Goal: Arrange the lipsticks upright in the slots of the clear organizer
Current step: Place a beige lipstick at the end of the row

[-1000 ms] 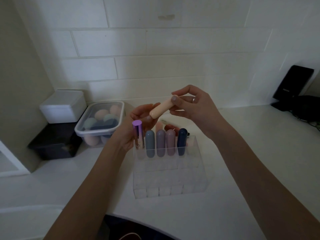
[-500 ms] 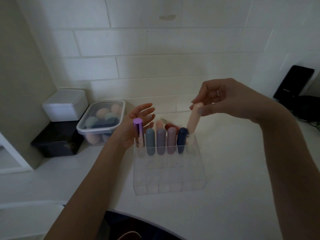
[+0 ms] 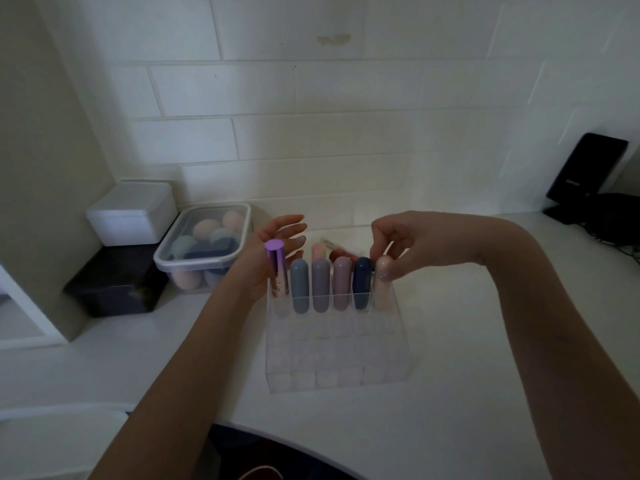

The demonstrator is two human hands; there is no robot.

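Lipstick [image 3: 383, 285] in pale peach is the piece in play: a small, light, stiff plastic tube with a rounded cap and a smooth, glossy skin, so I judge it slippery and best taken by a pinch near the cap, where fingertips can steer it straight down. It stands upright in the far-right slot of the back row of the clear organizer [image 3: 332, 355], its lower part already behind the acrylic wall. My right hand [image 3: 398, 242] sits over it with fingers curled, the fingertips [image 3: 375, 252] pinching the tube at its top. I cannot tell whether it has bottomed out in the slot.

To its left, in the same row, stand the navy lipstick [image 3: 362, 282], the pink lipstick [image 3: 342, 284], the mauve lipstick [image 3: 321, 285], the grey-blue lipstick [image 3: 299, 285] and the taller purple metallic tube [image 3: 277, 268]. All are upright and close-packed, so a careless nudge could tip a neighbour; the organizer itself looks light enough to slide on the white surface [image 3: 467, 375].

My left hand [image 3: 273, 251] hovers just behind the purple tube, fingers spread and relaxed, holding nothing. Behind the organizer a few more tubes [image 3: 337, 245] lie on the surface, partly hidden. The front rows of slots hold nothing I can see
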